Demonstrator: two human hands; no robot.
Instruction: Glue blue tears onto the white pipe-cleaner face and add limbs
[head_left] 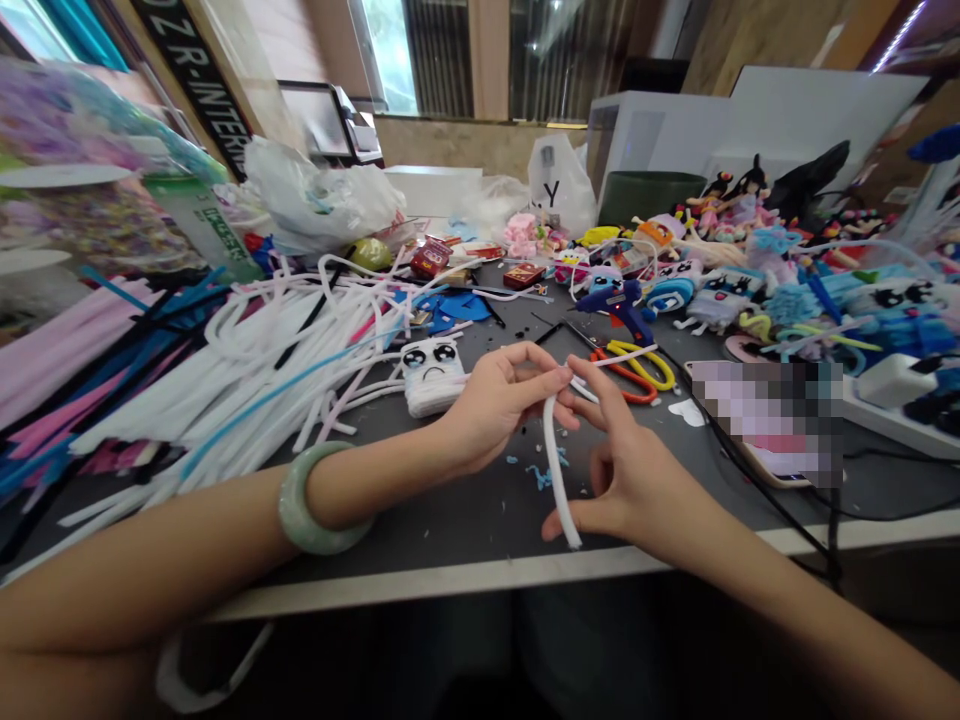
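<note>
My left hand (501, 400) pinches the top of a white pipe cleaner (556, 470) between thumb and fingers, over the dark table (450, 520). My right hand (626, 470) grips the same pipe cleaner, its index finger at the upper bend and its thumb near the lower end. The pipe cleaner hangs down in a curve between both hands. A green bangle (311, 500) is on my left wrist. Just behind my left hand lies a small white wrapped figure with a sad face (429, 375).
A heap of white, pink and blue pipe cleaners (225, 380) fills the left side. Orange and yellow scissors (637, 368) and a blue glue gun (622, 305) lie behind my hands. Finished fuzzy figures (750, 280) crowd the right. A black cable (750, 470) crosses the table's right front.
</note>
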